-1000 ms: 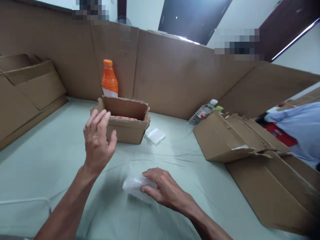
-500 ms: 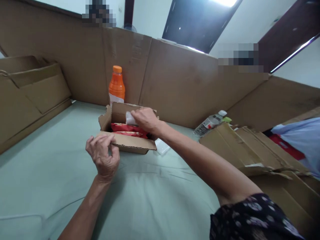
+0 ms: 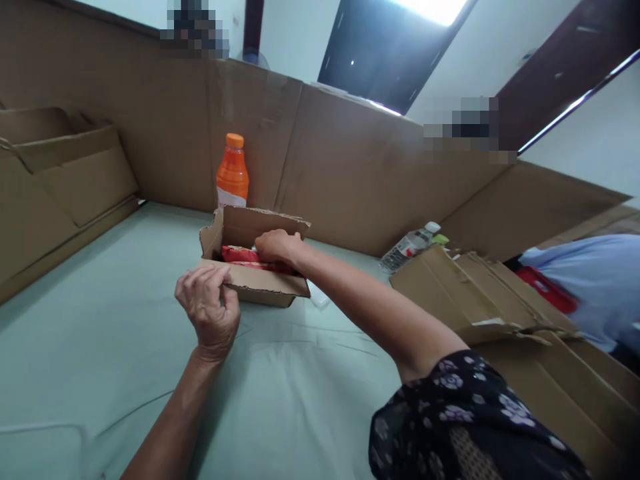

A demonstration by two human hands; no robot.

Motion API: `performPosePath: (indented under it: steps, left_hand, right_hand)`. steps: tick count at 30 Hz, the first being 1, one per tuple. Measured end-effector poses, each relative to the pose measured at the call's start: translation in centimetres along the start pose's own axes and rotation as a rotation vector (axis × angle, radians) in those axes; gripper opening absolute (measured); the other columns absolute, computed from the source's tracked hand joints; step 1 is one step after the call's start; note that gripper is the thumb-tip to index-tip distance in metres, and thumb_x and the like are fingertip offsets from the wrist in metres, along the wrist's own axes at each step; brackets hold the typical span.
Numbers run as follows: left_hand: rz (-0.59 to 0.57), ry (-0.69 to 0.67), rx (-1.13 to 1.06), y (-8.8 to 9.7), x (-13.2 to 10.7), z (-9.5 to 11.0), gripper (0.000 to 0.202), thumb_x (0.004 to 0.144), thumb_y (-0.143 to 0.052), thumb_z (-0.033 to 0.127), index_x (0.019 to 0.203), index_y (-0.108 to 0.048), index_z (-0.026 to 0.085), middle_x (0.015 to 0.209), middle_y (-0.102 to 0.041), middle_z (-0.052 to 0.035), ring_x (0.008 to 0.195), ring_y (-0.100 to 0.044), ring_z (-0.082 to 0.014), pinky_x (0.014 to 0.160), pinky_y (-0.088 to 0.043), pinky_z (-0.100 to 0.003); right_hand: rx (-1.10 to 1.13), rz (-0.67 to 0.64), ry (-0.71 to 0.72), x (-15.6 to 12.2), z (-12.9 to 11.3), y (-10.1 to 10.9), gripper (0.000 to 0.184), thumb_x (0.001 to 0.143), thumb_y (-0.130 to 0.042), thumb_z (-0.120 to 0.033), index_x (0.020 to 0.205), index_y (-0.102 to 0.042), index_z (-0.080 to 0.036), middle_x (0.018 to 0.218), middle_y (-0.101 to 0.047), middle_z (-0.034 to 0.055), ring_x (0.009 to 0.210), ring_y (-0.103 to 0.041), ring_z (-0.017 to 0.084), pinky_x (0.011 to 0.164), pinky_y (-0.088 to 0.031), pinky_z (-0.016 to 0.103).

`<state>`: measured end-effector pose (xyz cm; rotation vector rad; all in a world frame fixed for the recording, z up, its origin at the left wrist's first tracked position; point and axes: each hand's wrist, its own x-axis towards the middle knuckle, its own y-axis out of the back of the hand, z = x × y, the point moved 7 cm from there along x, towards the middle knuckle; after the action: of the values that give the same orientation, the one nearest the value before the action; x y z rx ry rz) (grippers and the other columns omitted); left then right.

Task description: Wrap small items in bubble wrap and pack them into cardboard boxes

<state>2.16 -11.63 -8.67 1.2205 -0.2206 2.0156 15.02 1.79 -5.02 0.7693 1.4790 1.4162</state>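
A small cardboard box (image 3: 265,293) stands with its top open on the pale green cloth. Red packets (image 3: 240,255) lie inside it. My left hand (image 3: 207,303) pinches the box's near flap at its left corner, thumb below and fingers above. My right hand (image 3: 278,247) reaches down into the box above the red packets, fingers curled. A sliver of a white packet shows at its fingertips; the rest is hidden by the hand. Just right of the box, partly behind my right forearm, lies a clear-white flat packet (image 3: 319,295).
Behind the box an orange bottle (image 3: 233,175) stands against a tall cardboard wall (image 3: 350,153). A clear bottle (image 3: 410,250) leans at the right beside folded cardboard boxes (image 3: 450,287). Another large carton (image 3: 85,180) is at the left. A person in light blue is at the right edge.
My right hand has lowered into the box with the white packet, which is now mostly hidden. My left hand stays on the flap. The view has shifted slightly to the right.
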Motion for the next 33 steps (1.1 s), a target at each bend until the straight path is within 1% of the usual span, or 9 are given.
performPosePath:
  steps: [5,12,17,19,21,24,27,30,33]
  left_hand:
    - [-0.008,-0.036,-0.003,0.2,0.2,0.4,0.025,0.086,-0.051,0.010,0.103,-0.066,0.021,0.094,-0.070,-0.0073,0.108,-0.064,-0.0259,0.110,-0.038,-0.051]
    - [-0.037,-0.001,0.001,0.4,-0.2,0.5,0.048,0.083,-0.057,0.014,0.131,-0.057,0.017,0.133,-0.057,-0.0186,0.137,-0.049,-0.0333,0.116,-0.036,-0.055]
    - [-0.001,0.221,-0.101,1.2,-1.1,-1.1,0.077,0.082,-0.062,0.017,0.153,-0.033,0.018,0.158,-0.032,-0.0237,0.150,-0.034,-0.0342,0.116,-0.039,-0.055]
    - [-0.025,0.364,-0.156,0.8,-1.6,-2.7,0.077,0.083,-0.062,0.019,0.154,-0.033,0.022,0.157,-0.035,-0.0215,0.147,-0.040,-0.0330,0.113,-0.043,-0.053]
    - [-0.068,0.478,-0.200,0.0,-2.0,-4.3,0.075,0.082,-0.063,0.022,0.153,-0.036,0.025,0.155,-0.041,-0.0191,0.145,-0.044,-0.0326,0.112,-0.045,-0.052]
    - [-0.180,0.585,-0.274,-1.7,-1.5,-6.3,0.072,0.079,-0.066,0.025,0.147,-0.044,0.023,0.149,-0.051,-0.0176,0.141,-0.049,-0.0324,0.112,-0.045,-0.051]
    - [-0.251,0.652,-0.356,-3.0,0.0,-7.3,0.064,0.075,-0.067,0.025,0.136,-0.051,0.015,0.134,-0.063,-0.0187,0.129,-0.060,-0.0314,0.110,-0.049,-0.049]
    - [-0.238,0.646,-0.359,-2.7,1.2,-5.8,0.059,0.074,-0.067,0.025,0.130,-0.054,0.012,0.128,-0.066,-0.0177,0.124,-0.063,-0.0302,0.109,-0.050,-0.048]
    - [-0.322,0.594,-0.378,-1.0,-0.8,-1.9,0.061,0.076,-0.070,0.026,0.135,-0.053,0.017,0.134,-0.064,-0.0144,0.127,-0.062,-0.0281,0.112,-0.048,-0.047]
  right_hand:
    - [-0.103,0.093,-0.068,-2.7,-0.1,2.5,0.029,0.093,-0.054,-0.009,0.114,-0.074,-0.007,0.120,-0.073,0.0256,0.119,-0.068,0.036,0.099,-0.049,0.048]
    - [0.095,-0.091,0.131,-3.4,0.9,1.0,0.030,0.102,-0.049,-0.017,0.117,-0.074,-0.020,0.125,-0.075,0.0045,0.110,-0.069,0.017,0.092,-0.049,0.024]
    - [0.398,0.632,-0.121,-12.5,5.7,3.7,0.028,0.098,-0.050,-0.023,0.115,-0.072,-0.020,0.124,-0.073,0.0060,0.116,-0.065,0.021,0.103,-0.046,0.038]
    - [0.576,0.810,-0.227,-17.0,7.9,1.7,0.027,0.098,-0.050,-0.030,0.108,-0.073,-0.020,0.114,-0.076,0.0070,0.108,-0.068,0.022,0.100,-0.050,0.039]
    - [0.739,0.770,-0.293,-18.8,8.8,-2.2,0.031,0.091,-0.058,-0.036,0.115,-0.070,-0.019,0.117,-0.075,0.0098,0.107,-0.068,0.024,0.095,-0.053,0.040]
    - [0.906,0.557,-0.261,-16.7,7.1,-7.4,0.062,0.081,-0.071,-0.040,0.137,-0.058,-0.017,0.136,-0.066,0.0149,0.118,-0.064,0.028,0.092,-0.054,0.040]
    - [0.960,0.499,-0.226,-13.4,4.7,-8.7,0.062,0.086,-0.069,-0.040,0.142,-0.052,-0.019,0.134,-0.067,0.0125,0.115,-0.064,0.026,0.094,-0.053,0.038]
    - [0.928,0.518,-0.296,-13.6,4.1,-8.4,0.051,0.089,-0.065,-0.040,0.135,-0.056,-0.019,0.121,-0.071,0.0091,0.100,-0.066,0.023,0.088,-0.054,0.035]
    - [0.843,0.569,-0.401,-19.6,4.1,-9.4,0.040,0.089,-0.061,-0.039,0.122,-0.062,-0.016,0.108,-0.072,0.0090,0.085,-0.066,0.022,0.079,-0.055,0.034]
